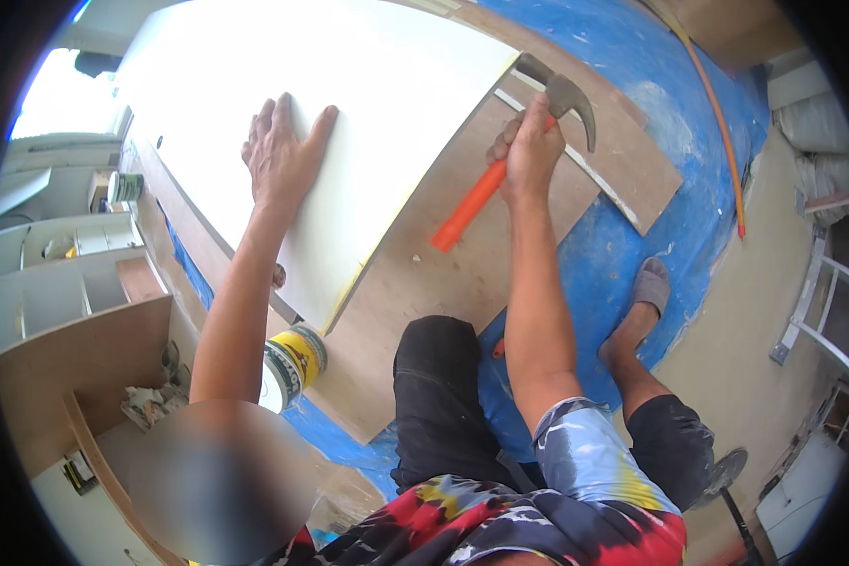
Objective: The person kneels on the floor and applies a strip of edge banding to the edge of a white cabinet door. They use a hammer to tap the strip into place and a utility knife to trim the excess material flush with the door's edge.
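Observation:
A large white panel (377, 123) with a yellowish edge lies before me, raised on boards. Flat on top of it rests my left hand (286, 160), fingers spread, holding nothing. My right hand (530, 156) is closed around a claw hammer (469, 206), gripping high on its orange handle just below the metal head. The hammer head is beside the panel's far right corner; whether it touches the edge I cannot tell. Under the panel lies a brown plywood sheet (434, 274).
A paint can (304, 354) stands by the panel's near corner. Blue plastic sheeting (670, 123) covers the floor, with a long orange pole (717, 104) across it. A metal ladder (807, 292) is at right; open cabinets (57, 292) and another can (124, 187) at left.

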Demonstrator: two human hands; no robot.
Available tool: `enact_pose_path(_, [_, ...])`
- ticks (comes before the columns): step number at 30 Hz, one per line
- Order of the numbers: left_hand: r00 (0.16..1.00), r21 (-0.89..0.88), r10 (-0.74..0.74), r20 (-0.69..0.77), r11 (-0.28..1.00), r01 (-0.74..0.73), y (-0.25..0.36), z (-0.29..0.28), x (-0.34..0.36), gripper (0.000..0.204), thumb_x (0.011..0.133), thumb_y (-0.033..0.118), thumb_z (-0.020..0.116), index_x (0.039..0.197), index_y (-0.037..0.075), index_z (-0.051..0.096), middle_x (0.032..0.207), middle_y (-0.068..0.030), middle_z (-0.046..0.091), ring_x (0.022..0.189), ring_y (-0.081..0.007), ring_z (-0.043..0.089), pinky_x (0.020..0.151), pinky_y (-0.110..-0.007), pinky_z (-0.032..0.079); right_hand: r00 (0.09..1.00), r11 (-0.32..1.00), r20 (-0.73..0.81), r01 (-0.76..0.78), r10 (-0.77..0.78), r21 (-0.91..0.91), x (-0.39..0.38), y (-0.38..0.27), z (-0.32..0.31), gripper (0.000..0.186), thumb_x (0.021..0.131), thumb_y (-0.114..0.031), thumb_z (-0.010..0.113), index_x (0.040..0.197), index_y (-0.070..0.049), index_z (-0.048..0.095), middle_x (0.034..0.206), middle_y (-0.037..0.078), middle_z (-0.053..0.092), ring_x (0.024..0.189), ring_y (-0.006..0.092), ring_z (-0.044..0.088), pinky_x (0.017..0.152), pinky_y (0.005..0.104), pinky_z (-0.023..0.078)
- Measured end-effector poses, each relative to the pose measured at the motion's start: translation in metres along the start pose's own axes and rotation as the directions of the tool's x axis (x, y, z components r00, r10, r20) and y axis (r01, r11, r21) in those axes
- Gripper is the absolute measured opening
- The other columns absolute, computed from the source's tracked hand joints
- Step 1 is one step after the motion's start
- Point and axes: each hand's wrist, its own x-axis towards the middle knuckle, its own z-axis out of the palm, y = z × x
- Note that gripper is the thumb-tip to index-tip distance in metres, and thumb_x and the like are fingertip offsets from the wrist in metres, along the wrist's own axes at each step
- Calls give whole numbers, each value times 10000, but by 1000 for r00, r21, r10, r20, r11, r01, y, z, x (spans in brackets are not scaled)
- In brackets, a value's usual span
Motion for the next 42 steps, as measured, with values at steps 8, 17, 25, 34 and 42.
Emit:
enact_pose_path(8, [997,-31,45,-55,998,-47,-7,7,0,940,845,724,530,1533,93,419,1612,-177,345,1540,-351,211,1262,-515,160,1000,999,21,11,-10,-45,-15,11,-3,480,1066,-499,455,788,-108,447,608,5,426,461,143,446,439,316,414])
enact_pose_path(17, [994,-70,49,-98,996,-56,-9,11,-1,928,839,713,556,1529,106,430,1607,-176,355,1534,-356,226,1261,-525,166,998,982,42,-32,40,-184,-154,48,12,508,1072,-469,471,710,-116,420,544,6,412,429,143,448,416,315,403])
enact_pose_path(25, [989,-103,54,-136,992,-69,-11,15,1,919,831,720,574,1513,115,460,1596,-178,379,1526,-357,253,1257,-538,168,992,992,22,-120,121,-41,-212,58,28,467,1084,-409,474,753,-87,397,560,1,401,416,134,442,397,306,408])
enact_pose_path(34, [999,-196,46,-27,979,-50,-5,-11,-4,879,901,643,571,1519,37,414,1600,-227,343,1522,-395,234,1255,-520,153,972,975,90,-222,219,31,-291,85,29,481,1066,-506,458,792,-113,425,589,8,435,430,144,459,411,330,433])
enact_pose_path(42, [997,-241,59,49,969,-46,-2,-34,-16,845,928,606,573,1518,24,411,1617,-241,304,1537,-397,190,1258,-536,114,958,967,138,-254,253,-4,-351,96,38,460,1084,-415,459,764,-86,423,551,10,442,439,135,486,439,320,460])
